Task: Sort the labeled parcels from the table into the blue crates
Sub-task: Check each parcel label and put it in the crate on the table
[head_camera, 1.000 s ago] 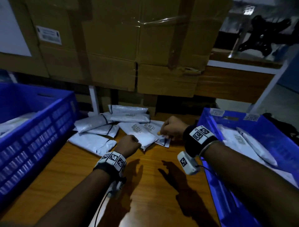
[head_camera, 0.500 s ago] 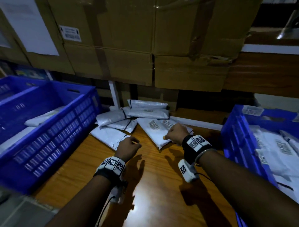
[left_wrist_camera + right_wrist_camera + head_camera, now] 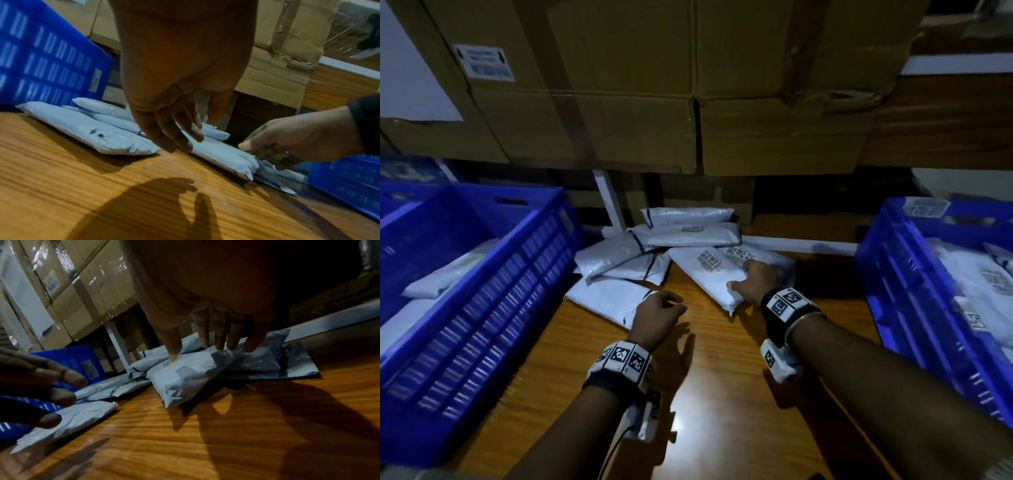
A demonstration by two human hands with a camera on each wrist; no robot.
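Several white poly-bag parcels lie heaped at the back of the wooden table (image 3: 715, 394). My right hand (image 3: 746, 274) (image 3: 205, 350) rests on a barcoded parcel (image 3: 705, 277) (image 3: 185, 378) (image 3: 222, 154). Its thumb presses the top and its fingers reach down straight at the far side. A second labelled parcel (image 3: 774, 260) lies partly under the first. My left hand (image 3: 667, 301) (image 3: 191, 134) hovers just left of it over the table, fingers loosely spread and holding nothing. One flat parcel (image 3: 606, 298) (image 3: 82, 128) lies beside the left hand.
A blue crate (image 3: 482, 284) stands at the left and another blue crate (image 3: 893, 274) at the right; both hold white parcels. Large cardboard boxes (image 3: 688, 102) overhang the back of the table. A white post (image 3: 609, 202) stands behind the heap.
My right hand has gone from a fist on the parcels to spread fingers laid over the barcoded parcel. The left hand's fingers have loosened. The head view has shifted left and closer.
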